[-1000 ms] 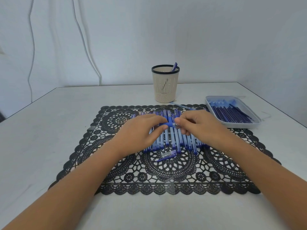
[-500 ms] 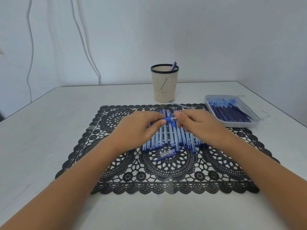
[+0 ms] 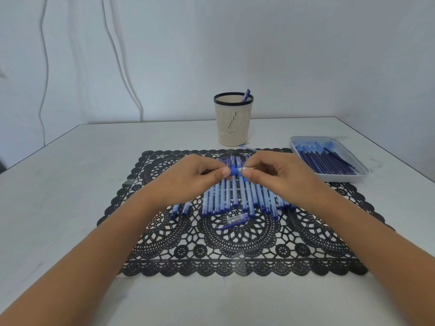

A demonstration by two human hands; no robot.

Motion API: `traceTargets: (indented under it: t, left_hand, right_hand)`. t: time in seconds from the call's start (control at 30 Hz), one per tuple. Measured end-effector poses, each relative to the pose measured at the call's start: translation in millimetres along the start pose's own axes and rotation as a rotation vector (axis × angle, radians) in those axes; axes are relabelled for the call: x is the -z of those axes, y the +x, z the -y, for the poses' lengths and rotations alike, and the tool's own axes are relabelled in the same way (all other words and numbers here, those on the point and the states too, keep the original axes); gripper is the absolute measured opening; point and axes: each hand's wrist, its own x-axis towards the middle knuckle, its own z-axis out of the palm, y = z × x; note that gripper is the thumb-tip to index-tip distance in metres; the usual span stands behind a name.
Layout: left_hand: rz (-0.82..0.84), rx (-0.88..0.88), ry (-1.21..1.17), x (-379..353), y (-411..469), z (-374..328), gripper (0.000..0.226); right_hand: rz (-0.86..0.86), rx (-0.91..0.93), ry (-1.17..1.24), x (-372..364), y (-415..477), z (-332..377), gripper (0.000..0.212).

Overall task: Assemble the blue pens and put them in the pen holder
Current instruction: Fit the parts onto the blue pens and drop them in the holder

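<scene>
Both hands meet over the middle of the black lace mat (image 3: 235, 252), above a row of pale blue pen barrels (image 3: 231, 198) that lie side by side, running near to far. The left hand (image 3: 195, 182) has its fingers curled and pinches the blue grip end of a blue pen (image 3: 236, 171) between thumb and fingertips. The right hand (image 3: 280, 180) is curled too and pinches the same pen from the right side, where a thin pale tip pokes out. The pen lies crosswise, lifted just above the row.

A loose clear-and-blue cap (image 3: 235, 221) lies on the mat just nearer than the barrels, and two short blue pieces (image 3: 180, 209) sit at the left end of the row.

On the white table (image 3: 70, 184), beyond the far edge of the mat, stands the pen holder (image 3: 233, 123) — a cream slotted cup with a dark rim — with one finished pen (image 3: 246, 95) leaning inside. To the right, a shallow pale tray (image 3: 341, 178) holds a pile of dark blue refills (image 3: 327, 161).

Any lettering on the pens is too small to read.
</scene>
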Motion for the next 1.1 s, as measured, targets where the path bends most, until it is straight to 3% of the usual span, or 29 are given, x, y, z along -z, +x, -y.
traceTargets:
  t: [0.17,0.3,0.47,0.57,0.77,0.83,0.93,1.1]
  left_hand:
    - [-0.036,0.004,0.171,-4,0,6,0.020]
    - [-0.065,-0.003,0.200,-5,0,6,0.021]
    - [-0.072,-0.021,0.217,-6,0,7,0.023]
    - [-0.075,-0.018,0.215,-6,0,10,0.022]
    - [-0.077,-0.036,0.225,-7,1,9,0.022]
    - [-0.082,-0.036,0.225,-7,1,10,0.023]
    - [-0.085,-0.033,0.223,-7,1,11,0.023]
    - [-0.069,-0.022,0.222,-6,1,12,0.024]
  right_hand:
    - [0.063,-0.150,-0.057,-1,1,3,0.028]
    - [0.068,-0.151,0.019,-2,1,3,0.006]
    - [0.057,-0.197,0.014,-1,1,6,0.027]
    - [0.055,-0.183,0.055,-2,1,5,0.006]
    - [0.071,-0.212,0.023,-1,0,10,0.023]
    - [0.076,-0.204,0.053,-2,0,9,0.010]
    - [0.066,-0.225,0.099,-3,1,6,0.016]
    - [-0.022,-0.194,0.060,-5,2,7,0.008]
